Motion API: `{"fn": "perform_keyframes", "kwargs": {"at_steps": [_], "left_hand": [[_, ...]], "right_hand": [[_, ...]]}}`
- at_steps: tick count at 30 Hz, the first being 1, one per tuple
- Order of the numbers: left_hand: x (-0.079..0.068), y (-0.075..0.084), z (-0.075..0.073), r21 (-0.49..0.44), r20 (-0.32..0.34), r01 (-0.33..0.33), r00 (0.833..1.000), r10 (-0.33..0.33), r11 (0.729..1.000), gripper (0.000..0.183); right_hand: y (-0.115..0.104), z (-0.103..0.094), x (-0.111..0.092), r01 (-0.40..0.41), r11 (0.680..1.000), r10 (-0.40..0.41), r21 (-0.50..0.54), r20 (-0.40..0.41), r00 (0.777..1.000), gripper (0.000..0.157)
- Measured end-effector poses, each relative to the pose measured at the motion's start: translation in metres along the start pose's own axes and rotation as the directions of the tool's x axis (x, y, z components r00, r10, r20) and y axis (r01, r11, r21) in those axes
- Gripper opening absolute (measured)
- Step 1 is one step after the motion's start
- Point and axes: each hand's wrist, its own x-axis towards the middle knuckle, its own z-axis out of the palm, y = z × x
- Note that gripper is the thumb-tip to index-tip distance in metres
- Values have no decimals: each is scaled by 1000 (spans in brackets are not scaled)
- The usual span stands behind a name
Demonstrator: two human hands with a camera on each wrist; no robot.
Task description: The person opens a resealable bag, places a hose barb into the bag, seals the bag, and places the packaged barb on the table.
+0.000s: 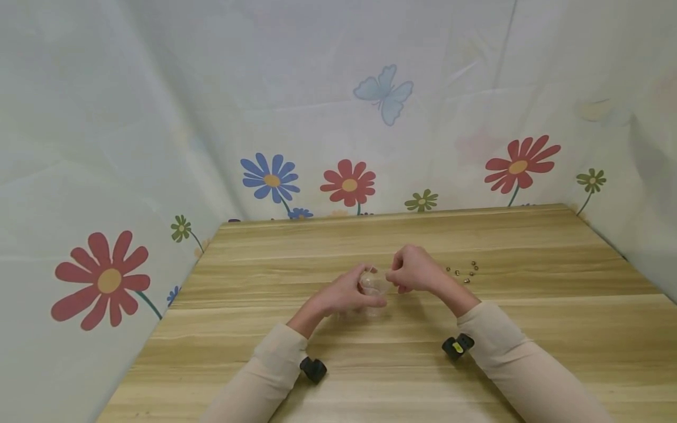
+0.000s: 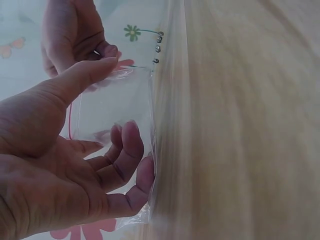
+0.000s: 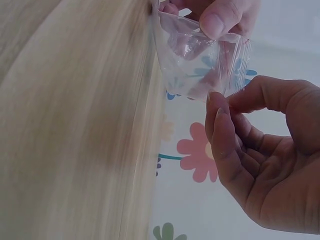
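Note:
A small clear plastic bag (image 1: 374, 283) is held up over the middle of the wooden table (image 1: 529, 329), between both hands. My left hand (image 1: 344, 294) grips the bag (image 2: 115, 105) with the thumb over its top and the fingers curled behind it. My right hand (image 1: 415, 270) pinches the bag's rim (image 3: 232, 82) between thumb and forefinger, the other fingers curled. In the right wrist view the left hand's thumb (image 3: 220, 15) presses on the bag (image 3: 195, 60) from above. I cannot tell whether the bag has anything in it.
Several small metal beads (image 1: 462, 271) lie loose on the table just right of my right hand, and also show as beads (image 2: 158, 47) in the left wrist view. Flower-printed cloth walls (image 1: 349, 182) close in the table at the back and both sides.

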Motion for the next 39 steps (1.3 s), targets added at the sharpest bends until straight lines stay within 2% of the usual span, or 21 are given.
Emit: {"fn": "perform_keyframes", "kwargs": {"at_steps": [12, 23, 30, 39], "left_hand": [[0, 1, 0, 35, -23, 10, 1000, -9, 999, 77], [2, 0, 1, 16, -13, 6, 1000, -5, 1000, 79], [3, 2, 3, 16, -10, 23, 1000, -23, 1000, 88], [0, 4, 2, 1, -12, 25, 1000, -25, 1000, 84]], "right_hand": [[4, -1, 1, -22, 1000, 22, -8, 23, 1000, 17], [7, -2, 1, -3, 1000, 4, -17, 45, 999, 15], [5, -3, 0, 3, 1000, -2, -17, 50, 999, 14], [4, -2, -1, -10, 1000, 11, -15, 63, 998, 13]]}}
